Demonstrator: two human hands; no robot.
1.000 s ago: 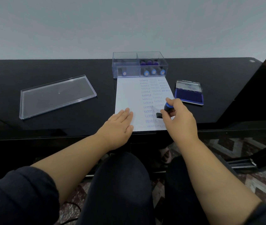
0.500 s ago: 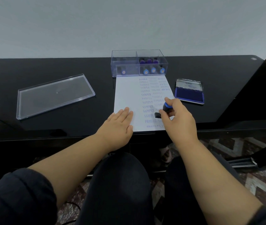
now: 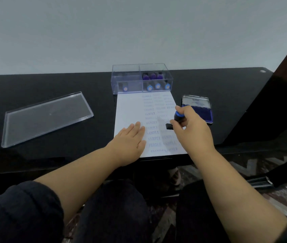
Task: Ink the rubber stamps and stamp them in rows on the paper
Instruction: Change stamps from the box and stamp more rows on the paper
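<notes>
A white sheet of paper point(image 3: 130, 109) lies on the black desk, printed with rows of blue SAMPLE and FRAGILE stamps down its right half. My left hand point(image 3: 130, 139) lies flat on the paper's lower left part. My right hand point(image 3: 191, 128) grips a rubber stamp point(image 3: 175, 121) with a blue knob and a black base, lifted just above the paper's right side and tilted left. An open blue ink pad point(image 3: 203, 114) sits right of the paper, partly behind my right hand.
A clear plastic box point(image 3: 142, 78) with two compartments holds several more stamps at the paper's far end. Its clear lid point(image 3: 46, 116) lies on the desk at the left. A dark wooden post point(image 3: 270, 102) rises at the right. The desk's front edge point(image 3: 51, 165) runs below my hands.
My right hand has lifted the stamp off the paper and carried it up and to the right, toward the ink pad. My left hand stays flat on the paper.
</notes>
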